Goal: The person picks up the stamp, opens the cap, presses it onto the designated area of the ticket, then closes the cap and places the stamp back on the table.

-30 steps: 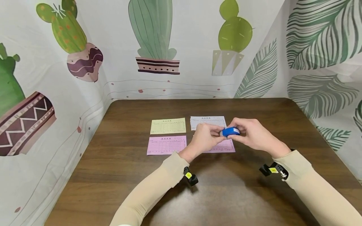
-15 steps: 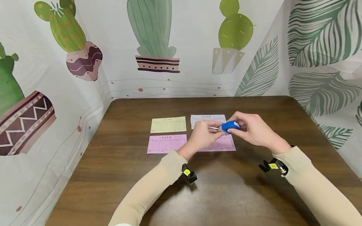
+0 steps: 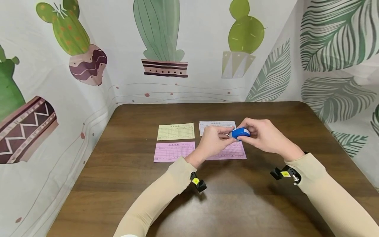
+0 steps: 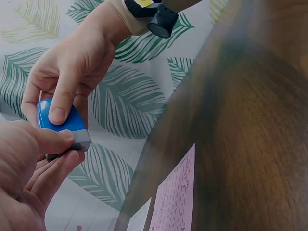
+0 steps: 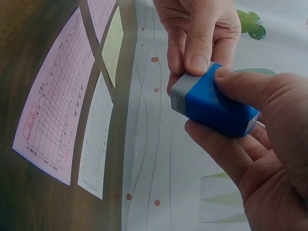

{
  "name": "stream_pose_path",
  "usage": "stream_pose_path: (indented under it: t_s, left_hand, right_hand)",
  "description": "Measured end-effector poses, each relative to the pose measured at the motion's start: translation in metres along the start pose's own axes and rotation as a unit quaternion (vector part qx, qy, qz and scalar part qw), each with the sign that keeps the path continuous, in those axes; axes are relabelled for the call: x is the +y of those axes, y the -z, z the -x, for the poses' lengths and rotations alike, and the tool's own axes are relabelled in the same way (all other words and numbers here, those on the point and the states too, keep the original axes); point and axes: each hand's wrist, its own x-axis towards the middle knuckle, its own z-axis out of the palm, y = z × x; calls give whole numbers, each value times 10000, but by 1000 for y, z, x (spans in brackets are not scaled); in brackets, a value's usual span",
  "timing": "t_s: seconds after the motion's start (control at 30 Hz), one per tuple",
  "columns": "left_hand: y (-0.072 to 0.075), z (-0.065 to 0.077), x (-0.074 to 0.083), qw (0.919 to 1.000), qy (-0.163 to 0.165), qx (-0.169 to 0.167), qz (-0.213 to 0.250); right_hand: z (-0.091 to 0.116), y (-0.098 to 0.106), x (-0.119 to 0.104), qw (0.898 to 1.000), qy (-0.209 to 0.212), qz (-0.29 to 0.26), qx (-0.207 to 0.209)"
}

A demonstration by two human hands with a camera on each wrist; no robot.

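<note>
Between both hands, above the slips, is a blue stamp (image 5: 219,103) with a grey cap (image 5: 185,91). My right hand (image 3: 263,135) pinches the blue body between thumb and fingers. My left hand (image 3: 211,141) pinches the grey end, its thumb on one side and fingertips on the other, as the left wrist view (image 4: 79,139) shows. Under the hands lie a white slip (image 3: 216,124) and a pink slip (image 3: 231,153), both partly covered in the head view. A red boxed mark shows on that pink slip in the right wrist view.
To the left on the brown wooden table (image 3: 124,184) lie a yellow slip (image 3: 176,131) and another pink slip (image 3: 173,151). A cloth backdrop (image 3: 204,89) printed with cacti and leaves rises behind the table's far edge.
The hands and the stamp have shifted slightly away from me and to the left. The stamp tilted half a second ago and lies flatter now. Both hands keep their hold.
</note>
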Motion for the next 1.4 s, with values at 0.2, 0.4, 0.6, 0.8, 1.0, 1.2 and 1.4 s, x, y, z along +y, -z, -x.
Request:
stream_pose_path:
  t_s: [0.2,0.4,0.6,0.8,1.0,1.2,1.4]
  left_hand:
    - [-2,3,-6,9999,0,-27,-119]
    - [-4,4,-12,9996,-68,-215,-171]
    - [3,2,-14,9971,-153,-297,-680]
    - [19,5,-16,9893,-30,-278,-1435]
    - [42,8,-22,9734,-92,-125,-2284]
    - [60,13,-28,9649,-33,-38,-2627]
    - [77,21,-33,9575,46,172,-2878]
  right_hand:
    - [3,-7,3,9999,-50,-67,-65]
    - [5,-11,6,9998,-47,-116,-167]
    - [5,-6,8,9995,-94,283,-109]
    - [11,7,18,9964,-404,743,-107]
    - [22,16,33,9918,-689,1071,-131]
    - [28,20,40,9892,-686,1277,-192]
    - [35,23,47,9856,-928,1335,-464]
